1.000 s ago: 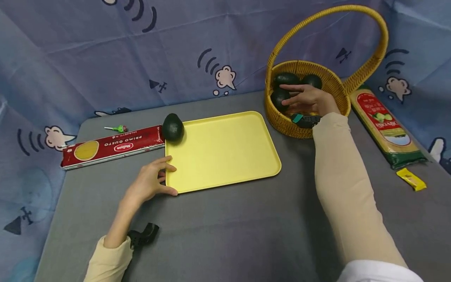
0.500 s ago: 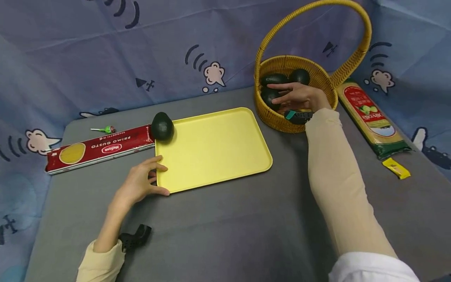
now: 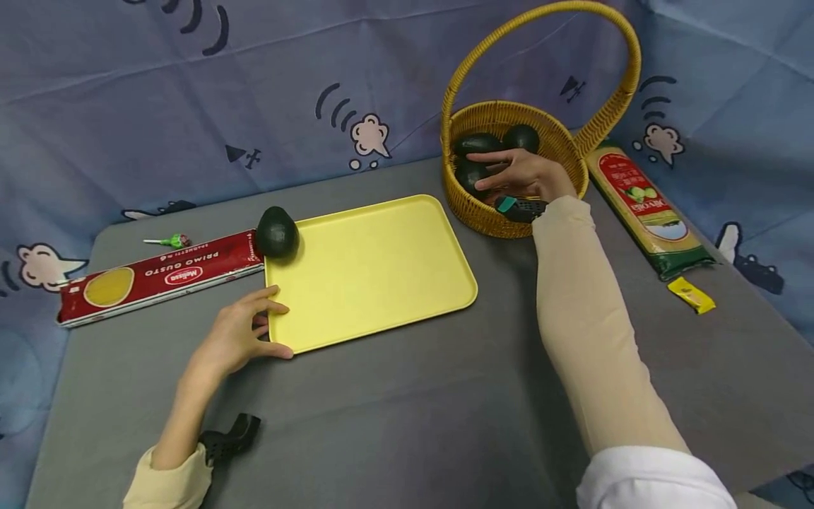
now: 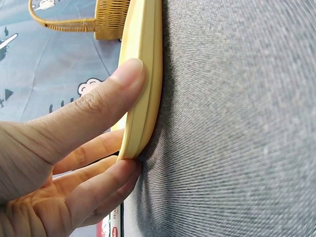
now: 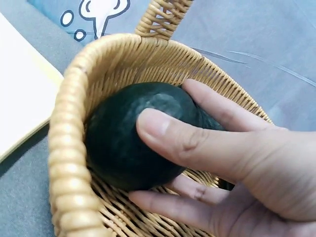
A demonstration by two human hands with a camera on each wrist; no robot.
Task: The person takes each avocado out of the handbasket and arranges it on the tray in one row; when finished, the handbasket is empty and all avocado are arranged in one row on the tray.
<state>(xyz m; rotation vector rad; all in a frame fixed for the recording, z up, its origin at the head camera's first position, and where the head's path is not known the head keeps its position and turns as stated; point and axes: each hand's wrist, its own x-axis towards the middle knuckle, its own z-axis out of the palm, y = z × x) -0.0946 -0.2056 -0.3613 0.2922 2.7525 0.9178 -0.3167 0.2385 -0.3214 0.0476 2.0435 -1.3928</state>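
Note:
At the near left corner of the yellow tray (image 3: 375,272), my left hand (image 3: 235,334) grips the rim, thumb (image 4: 126,79) along one outer side and fingers around the corner. A dark green avocado (image 3: 278,233) sits on the tray's far left corner. My right hand (image 3: 526,173) reaches into the wicker basket (image 3: 490,223) and holds an avocado (image 5: 128,133) by its sides, thumb on top and fingers around it, near the basket wall. Two other avocados, a left one (image 3: 478,143) and a right one (image 3: 521,136), lie behind it in the basket.
A red spaghetti box (image 3: 165,276) lies left of the tray, with a lollipop (image 3: 172,241) behind it. Right of the basket are a long pasta bag (image 3: 645,208) and a small yellow packet (image 3: 692,295). The basket's tall handle (image 3: 540,14) arches above; a patterned cloth hangs behind.
The head view has shifted, so everything slides left in it. Both hands keep their places, the left at the tray corner and the right on the avocado in the basket.

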